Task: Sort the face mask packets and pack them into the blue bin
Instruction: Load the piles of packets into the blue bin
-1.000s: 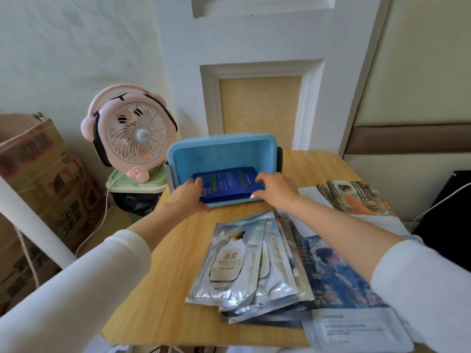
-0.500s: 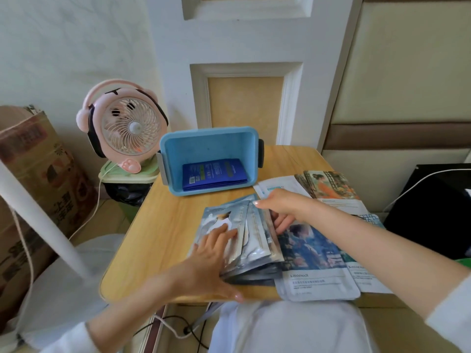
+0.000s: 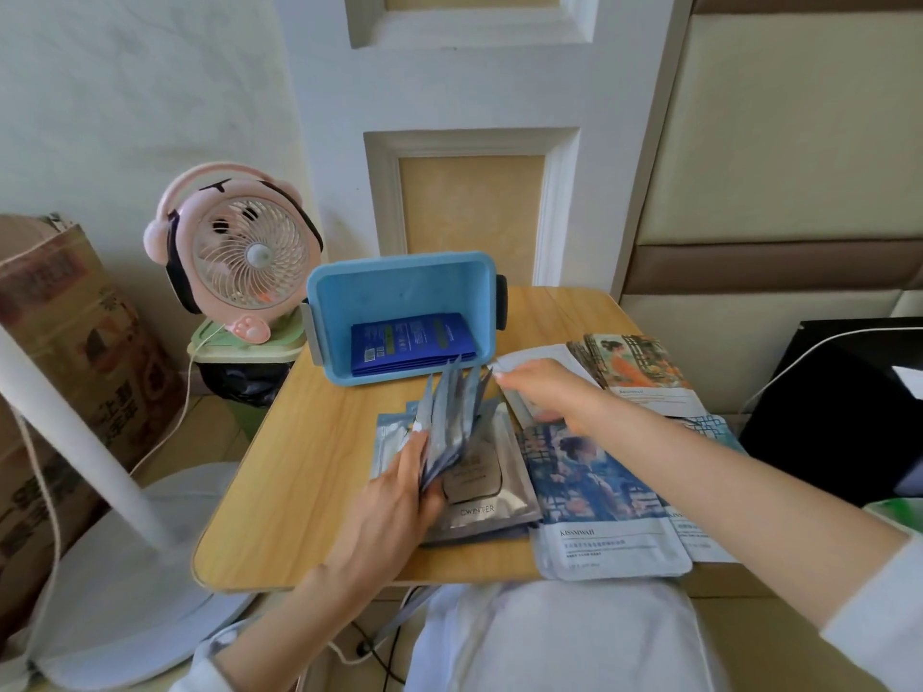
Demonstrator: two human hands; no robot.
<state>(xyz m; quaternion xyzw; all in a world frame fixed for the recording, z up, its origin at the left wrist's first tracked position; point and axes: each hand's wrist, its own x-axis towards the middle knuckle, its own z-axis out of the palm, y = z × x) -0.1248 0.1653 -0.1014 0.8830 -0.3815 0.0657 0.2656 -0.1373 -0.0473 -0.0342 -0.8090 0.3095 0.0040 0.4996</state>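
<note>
The blue bin [image 3: 399, 277] lies on its side at the table's far edge with dark blue packets [image 3: 412, 342] stacked inside. In front of it, several silver packets [image 3: 452, 417] stand tilted up on edge. My left hand [image 3: 394, 496] grips their near ends, and my right hand [image 3: 539, 392] touches their far top corners. One silver packet [image 3: 487, 491] marked CWINTER lies flat beneath them. Illustrated blue packets [image 3: 589, 486] lie to the right, and orange-illustrated packets [image 3: 634, 364] sit further back right.
A wooden table [image 3: 309, 472] holds everything. A pink desk fan [image 3: 239, 257] stands on a green-lidded bin at the left. A cardboard box [image 3: 65, 342] and a white fan stand [image 3: 100, 472] fill the floor left. A black object [image 3: 844, 402] sits right.
Both hands left the dark blue packets in the bin and came back to the silver pile. The silver packets, flat before, are now lifted on edge between my hands.
</note>
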